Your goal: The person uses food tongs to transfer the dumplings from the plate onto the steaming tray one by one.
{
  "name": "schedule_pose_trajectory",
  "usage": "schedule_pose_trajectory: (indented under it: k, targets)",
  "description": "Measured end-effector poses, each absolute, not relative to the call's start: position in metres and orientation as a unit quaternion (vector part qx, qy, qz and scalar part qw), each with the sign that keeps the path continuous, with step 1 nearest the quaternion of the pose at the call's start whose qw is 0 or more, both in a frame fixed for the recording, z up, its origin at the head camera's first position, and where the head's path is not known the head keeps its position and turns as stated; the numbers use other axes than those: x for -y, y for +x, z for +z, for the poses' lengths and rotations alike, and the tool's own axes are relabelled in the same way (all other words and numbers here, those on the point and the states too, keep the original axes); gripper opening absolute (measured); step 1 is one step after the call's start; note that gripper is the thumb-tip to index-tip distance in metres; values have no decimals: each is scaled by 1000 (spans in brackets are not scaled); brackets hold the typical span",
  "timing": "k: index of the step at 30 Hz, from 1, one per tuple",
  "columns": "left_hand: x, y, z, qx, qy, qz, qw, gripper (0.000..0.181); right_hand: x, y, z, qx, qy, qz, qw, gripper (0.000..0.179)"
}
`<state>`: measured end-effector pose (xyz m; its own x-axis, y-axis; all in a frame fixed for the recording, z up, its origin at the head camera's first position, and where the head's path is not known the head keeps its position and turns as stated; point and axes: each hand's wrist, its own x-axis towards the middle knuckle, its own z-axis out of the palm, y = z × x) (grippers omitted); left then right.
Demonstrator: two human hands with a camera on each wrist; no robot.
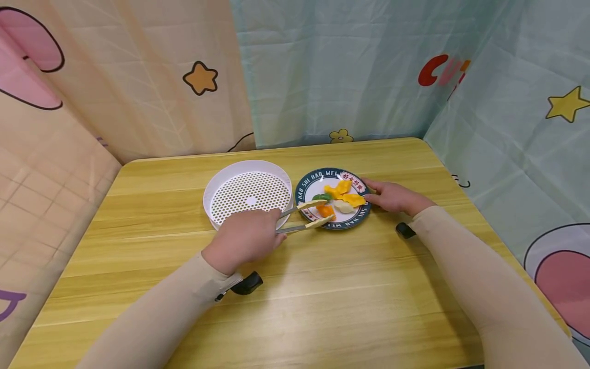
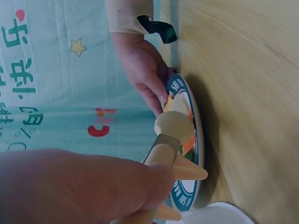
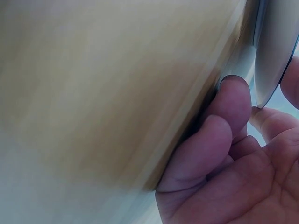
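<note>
My left hand [image 1: 249, 237] holds a pair of metal tongs [image 1: 295, 229] with cream-coloured tips. In the head view the tips stand apart over the left part of a plate [image 1: 315, 222] with a dark lettered rim. Between or beside them are an orange dumpling-like piece [image 1: 326, 212] and a green one [image 1: 321, 197]; contact cannot be told. Yellow pieces [image 1: 342, 189] and a whitish one [image 1: 343, 206] lie farther right on the plate. My right hand [image 1: 392, 196] grips the plate's right edge, the thumb [image 3: 290, 84] at the rim and other fingers curled low against the table.
A round white tray with a perforated base [image 1: 209, 197] stands left of the plate, partly behind the left hand and tongs. Both rest on a wood-grain table [image 1: 350, 297]. Printed curtains [image 1: 322, 72] hang along its back and sides.
</note>
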<state>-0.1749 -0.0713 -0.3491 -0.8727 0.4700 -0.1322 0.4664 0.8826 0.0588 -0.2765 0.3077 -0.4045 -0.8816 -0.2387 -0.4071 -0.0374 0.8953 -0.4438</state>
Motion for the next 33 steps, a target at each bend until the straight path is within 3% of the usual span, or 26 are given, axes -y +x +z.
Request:
schedule_pose_trajectory:
  k: [10, 33]
  targets:
    - [71, -185, -337, -964, 235, 7, 125, 32, -306, -278, -404, -944, -70, -218, 237, 71]
    - [66, -216, -333, -947, 291, -5, 135, 25, -309, -279, -406, -943, -71, -221, 240, 71]
